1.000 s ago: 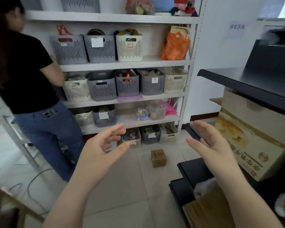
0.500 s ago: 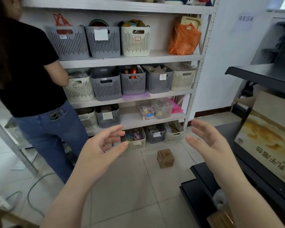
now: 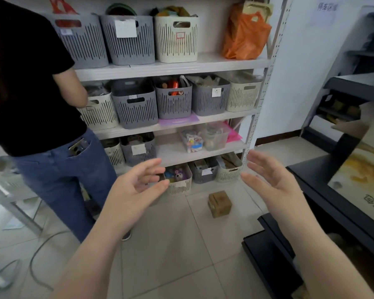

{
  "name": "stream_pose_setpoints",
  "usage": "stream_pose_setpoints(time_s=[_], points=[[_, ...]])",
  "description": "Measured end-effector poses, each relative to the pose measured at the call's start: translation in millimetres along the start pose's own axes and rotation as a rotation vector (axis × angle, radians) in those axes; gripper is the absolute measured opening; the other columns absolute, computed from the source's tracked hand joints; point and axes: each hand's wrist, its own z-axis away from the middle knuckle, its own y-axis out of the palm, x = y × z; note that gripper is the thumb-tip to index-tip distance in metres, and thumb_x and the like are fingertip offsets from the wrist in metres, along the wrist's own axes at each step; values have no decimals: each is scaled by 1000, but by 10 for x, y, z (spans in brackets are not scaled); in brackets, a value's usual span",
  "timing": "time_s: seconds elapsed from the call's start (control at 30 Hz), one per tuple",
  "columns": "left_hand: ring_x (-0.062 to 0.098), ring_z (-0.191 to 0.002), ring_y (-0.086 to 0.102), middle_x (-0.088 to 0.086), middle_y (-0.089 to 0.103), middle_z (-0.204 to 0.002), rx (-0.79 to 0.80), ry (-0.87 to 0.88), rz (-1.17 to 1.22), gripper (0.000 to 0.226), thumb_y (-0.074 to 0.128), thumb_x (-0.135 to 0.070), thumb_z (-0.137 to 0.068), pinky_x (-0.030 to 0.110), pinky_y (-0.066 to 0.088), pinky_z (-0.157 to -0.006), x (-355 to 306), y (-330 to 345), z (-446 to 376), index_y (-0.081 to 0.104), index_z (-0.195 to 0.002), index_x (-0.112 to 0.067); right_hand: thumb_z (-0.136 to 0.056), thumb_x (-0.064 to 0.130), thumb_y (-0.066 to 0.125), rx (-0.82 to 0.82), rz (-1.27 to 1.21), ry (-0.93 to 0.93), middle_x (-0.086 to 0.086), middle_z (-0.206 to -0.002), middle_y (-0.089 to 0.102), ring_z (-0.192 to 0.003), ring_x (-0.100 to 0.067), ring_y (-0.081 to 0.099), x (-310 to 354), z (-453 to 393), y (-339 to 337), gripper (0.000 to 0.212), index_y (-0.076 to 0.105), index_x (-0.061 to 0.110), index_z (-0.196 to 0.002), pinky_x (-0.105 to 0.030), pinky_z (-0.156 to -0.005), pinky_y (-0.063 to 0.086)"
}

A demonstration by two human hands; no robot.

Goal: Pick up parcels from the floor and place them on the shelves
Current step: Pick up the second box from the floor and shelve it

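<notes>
A small brown cardboard parcel lies on the tiled floor in front of the white shelving unit. My left hand and my right hand are raised in front of me, palms facing each other, fingers spread, holding nothing. The parcel sits lower and farther away, seen between the two hands and closer to the right one. Grey and cream slotted baskets fill most of the shelves; the third shelf has bare room in its middle.
Another person in a black shirt and jeans stands at the shelf's left side. A dark shelf unit with a large printed carton stands at right. Cables trail over the floor at left. An orange bag sits on the upper shelf.
The view has moved closer to the white shelves and the parcel. Both hands keep the same open pose. The dark shelf at right has slid toward the frame's edge.
</notes>
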Motion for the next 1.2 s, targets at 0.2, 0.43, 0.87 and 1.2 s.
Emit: stream_pose_setpoints(time_s=[0.2,0.43,0.87,1.2], points=[[14,-103,62,-8,66,-106,10,-19,1,40,66,-7,-79,13,52,-81,140,29,-490,56,-109,-31,-81,19,64,3,-36,1,20,-123,55,-118,0,49,-121,-537,104,40,52,36,-115,-27,-100,38],[17,-99,62,-7,66,-105,-18,4,-38,39,71,-16,-73,24,52,-86,200,48,-1224,55,-99,-41,-82,16,63,33,-95,19,19,-122,56,-120,-6,49,-296,-1316,151,41,54,26,-121,-29,-104,36],[6,-95,64,-9,68,-105,-5,10,-48,37,62,-30,-65,23,49,-84,321,293,-2220,58,-100,-43,-82,12,62,5,-134,50,16,-121,57,-119,-8,51,-640,-2327,69,39,55,22,-119,-17,-90,39],[2,-97,62,-14,65,-107,129,11,-79,36,65,-16,-80,20,47,-86,451,617,-3172,55,-106,-39,-81,15,64,-140,-90,145,16,-117,59,-118,-9,52,-845,-2950,1,41,55,25,-120,-24,-94,37]])
